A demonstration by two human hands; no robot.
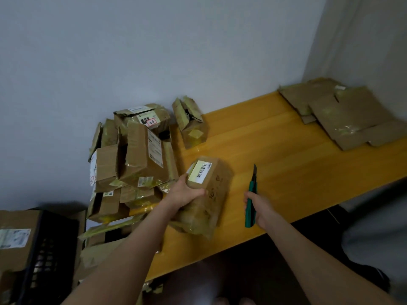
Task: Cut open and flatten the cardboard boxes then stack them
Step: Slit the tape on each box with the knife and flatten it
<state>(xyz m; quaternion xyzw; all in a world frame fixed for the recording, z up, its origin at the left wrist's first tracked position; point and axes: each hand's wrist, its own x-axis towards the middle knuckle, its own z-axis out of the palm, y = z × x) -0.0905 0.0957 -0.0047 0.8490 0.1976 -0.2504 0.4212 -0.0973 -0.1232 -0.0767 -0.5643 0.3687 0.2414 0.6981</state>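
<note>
- The left hand (184, 192) gripped a closed cardboard box (217, 188), with the fingers curled over its top edge and the thumb on its left side.
- That box sat at the near left part of the yellow wooden worktop (286, 161), just beside the pile of boxes. I could not tell whether it rested fully on the surface or was partly lifted.
- A pale barcode label (199, 170) covered the far end of the box's top face, and glossy yellowish tape wrapped its near end.
- The right hand (262, 208) was closed around the green handle of a utility knife (252, 187), to the right of the box and apart from it.
- The knife's blade (255, 170) was extended and pointed away from the person, above the worktop and touching no cardboard.
- The pile of unopened boxes (141, 159), several with labels and torn tape, was heaped at the left end of the worktop against the wall.
- One small torn box (192, 126) stood by itself near the wall, just right of the pile.
- A stack of flattened cardboard (348, 115) lay at the far right corner of the worktop, well apart from both hands.
- A black plastic crate (48, 245) stood at the lower left, below the worktop, with another labelled box against it.
</note>
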